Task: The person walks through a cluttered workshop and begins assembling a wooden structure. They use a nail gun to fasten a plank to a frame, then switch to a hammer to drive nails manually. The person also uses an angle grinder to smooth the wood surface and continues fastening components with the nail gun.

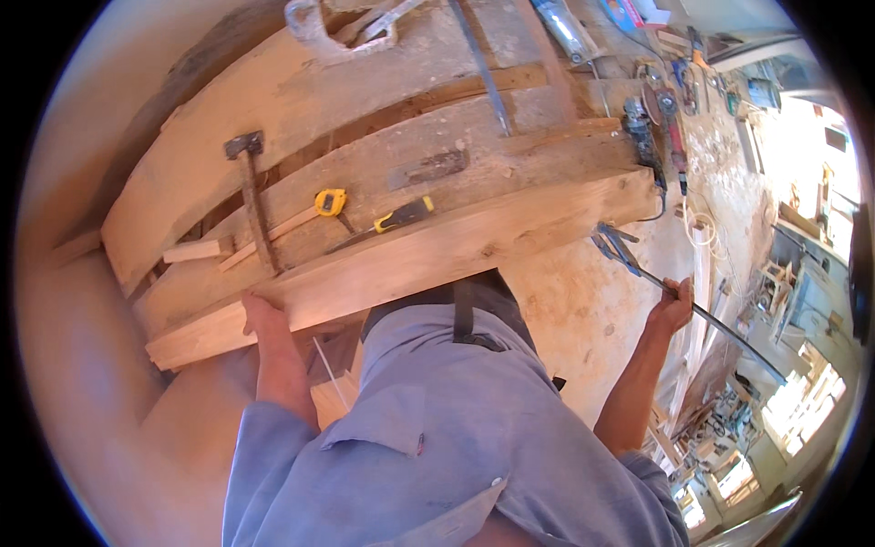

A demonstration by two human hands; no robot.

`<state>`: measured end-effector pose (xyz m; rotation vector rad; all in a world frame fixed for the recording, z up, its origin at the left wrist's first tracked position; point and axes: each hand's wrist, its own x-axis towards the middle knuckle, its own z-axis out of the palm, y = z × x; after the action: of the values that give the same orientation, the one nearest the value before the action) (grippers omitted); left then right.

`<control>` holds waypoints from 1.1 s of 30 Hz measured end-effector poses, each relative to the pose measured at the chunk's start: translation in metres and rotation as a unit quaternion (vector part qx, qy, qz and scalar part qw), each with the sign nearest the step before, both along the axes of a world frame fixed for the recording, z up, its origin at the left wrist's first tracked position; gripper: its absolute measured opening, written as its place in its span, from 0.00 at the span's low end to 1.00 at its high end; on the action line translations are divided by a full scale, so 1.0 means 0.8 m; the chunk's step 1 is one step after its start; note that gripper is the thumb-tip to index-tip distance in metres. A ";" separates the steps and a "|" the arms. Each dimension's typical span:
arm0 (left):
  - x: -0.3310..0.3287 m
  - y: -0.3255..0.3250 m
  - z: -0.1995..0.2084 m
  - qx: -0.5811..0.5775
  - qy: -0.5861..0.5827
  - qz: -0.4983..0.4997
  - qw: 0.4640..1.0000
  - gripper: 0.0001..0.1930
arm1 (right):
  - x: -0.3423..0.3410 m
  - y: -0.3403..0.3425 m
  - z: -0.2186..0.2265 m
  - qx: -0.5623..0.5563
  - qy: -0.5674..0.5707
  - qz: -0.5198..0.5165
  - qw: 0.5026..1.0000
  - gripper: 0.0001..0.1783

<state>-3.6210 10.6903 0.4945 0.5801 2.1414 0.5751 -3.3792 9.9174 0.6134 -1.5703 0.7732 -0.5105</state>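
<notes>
A long, pale wooden beam lies across the front of the workbench. Near its left end, my left hand grips the beam's near edge, with the fingertips partly hidden. Off to the right, my right hand is closed around the dark bar of a bar clamp. The clamp's blue-grey jaw end points toward the beam's right end and stays apart from it. Just behind the beam lie a yellow-and-black handled chisel, a yellow tape measure and a hammer.
The worn workbench has a long gap between its boards. On it rests a flat metal piece. An angle grinder with a cord sits beyond the beam's right end. A grey metal clamp frame lies at the far side. Machines and timber stand at right.
</notes>
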 end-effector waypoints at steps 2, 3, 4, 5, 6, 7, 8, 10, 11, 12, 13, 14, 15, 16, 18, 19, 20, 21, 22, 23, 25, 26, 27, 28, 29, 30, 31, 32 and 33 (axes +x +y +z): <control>-0.002 -0.001 -0.006 0.004 0.002 -0.006 1.000 0.40 | -0.001 -0.002 0.002 0.039 -0.020 0.014 0.999 0.09; -0.005 0.001 -0.007 0.009 0.005 -0.010 1.000 0.39 | -0.003 -0.003 -0.002 0.024 -0.008 0.028 0.999 0.10; -0.008 0.002 -0.004 0.010 0.008 -0.012 1.000 0.38 | 0.003 0.014 0.003 0.028 -0.002 0.024 0.999 0.10; -0.009 0.002 -0.005 0.011 0.009 -0.016 1.000 0.37 | 0.006 0.019 0.003 0.024 -0.002 0.014 1.000 0.10; -0.009 0.002 -0.005 0.012 0.011 -0.018 1.000 0.37 | 0.009 0.022 0.002 0.022 -0.001 0.004 1.000 0.10; -0.008 0.004 -0.003 0.014 0.013 -0.024 1.000 0.36 | 0.011 0.029 0.006 0.016 -0.002 0.006 1.000 0.11; -0.010 0.006 -0.008 0.014 0.003 -0.026 1.000 0.35 | 0.011 0.039 0.013 0.009 -0.013 0.012 1.000 0.11; -0.010 0.007 -0.011 0.016 -0.004 -0.031 0.999 0.34 | 0.009 0.044 0.023 0.014 -0.021 0.012 1.000 0.12; -0.009 0.009 -0.011 0.017 -0.005 -0.034 0.999 0.33 | 0.008 0.042 0.022 0.013 -0.013 0.015 1.000 0.12; -0.010 0.009 -0.010 0.019 -0.006 -0.037 0.999 0.32 | 0.006 0.042 0.023 0.013 -0.006 0.018 1.000 0.12; -0.007 0.009 -0.010 0.024 -0.009 -0.041 0.999 0.32 | 0.008 0.051 0.027 0.011 -0.011 0.026 1.000 0.13; -0.008 0.010 -0.011 0.027 -0.012 -0.042 0.999 0.31 | 0.006 0.050 0.026 0.015 -0.014 0.036 0.999 0.13; -0.008 0.009 -0.013 0.028 -0.017 -0.043 0.999 0.31 | 0.002 0.044 0.023 0.019 -0.016 0.047 0.999 0.13; -0.011 0.007 -0.013 0.033 -0.022 -0.042 0.998 0.30 | 0.004 0.038 0.020 0.025 -0.020 0.060 0.998 0.13; -0.017 0.000 -0.013 0.040 -0.037 -0.038 0.998 0.29 | 0.002 0.039 0.023 0.011 -0.008 0.084 0.996 0.11; -0.021 -0.005 -0.012 0.046 -0.047 -0.035 0.997 0.28 | 0.003 0.040 0.027 -0.002 0.005 0.096 0.995 0.11; -0.025 -0.011 -0.011 0.051 -0.060 -0.032 0.996 0.28 | 0.003 0.038 0.029 -0.015 0.020 0.109 0.994 0.10; -0.027 -0.024 -0.015 0.053 -0.078 -0.026 0.995 0.27 | -0.001 0.026 0.028 0.025 0.003 0.147 0.989 0.10; -0.036 -0.038 -0.011 0.057 -0.103 -0.015 0.993 0.27 | 0.000 0.022 0.029 0.014 0.018 0.168 0.986 0.10; -0.036 -0.057 -0.013 0.056 -0.137 -0.010 0.989 0.27 | 0.001 0.019 0.030 0.003 0.033 0.188 0.982 0.10; -0.031 -0.112 -0.025 0.038 -0.214 -0.024 0.976 0.26 | 0.004 0.002 0.025 0.019 0.039 0.251 0.967 0.09; -0.025 -0.146 -0.029 0.025 -0.241 -0.059 0.968 0.26 | 0.004 -0.001 0.026 0.019 0.038 0.278 0.960 0.09; -0.026 -0.178 -0.039 0.023 -0.237 -0.146 0.960 0.24 | 0.008 -0.001 0.032 0.020 0.037 0.312 0.949 0.09; -0.027 -0.211 -0.050 0.027 -0.230 -0.233 0.945 0.22 | 0.012 -0.002 0.039 0.021 0.038 0.347 0.937 0.10; -0.030 -0.243 -0.061 0.040 -0.221 -0.311 0.924 0.21 | 0.014 0.001 0.044 0.029 0.049 0.358 0.932 0.11; 0.037 -0.302 -0.025 -0.050 -0.307 -0.139 0.940 0.18 | 0.020 0.001 0.053 -0.006 0.047 0.378 0.925 0.11; 0.054 -0.337 -0.012 -0.086 -0.359 -0.105 0.923 0.20 | 0.023 0.002 0.061 -0.030 0.047 0.405 0.912 0.12; 0.070 -0.365 0.000 -0.112 -0.394 -0.102 0.906 0.23 | 0.019 0.008 0.059 -0.054 0.052 0.434 0.898 0.12; 0.084 -0.394 0.012 -0.141 -0.425 -0.099 0.889 0.27 | 0.019 0.000 0.045 -0.077 0.052 0.439 0.893 0.12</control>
<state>-3.5536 10.3750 0.5043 0.2893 1.2751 0.3030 -3.3642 9.9171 0.6492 -1.9079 0.0356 0.1899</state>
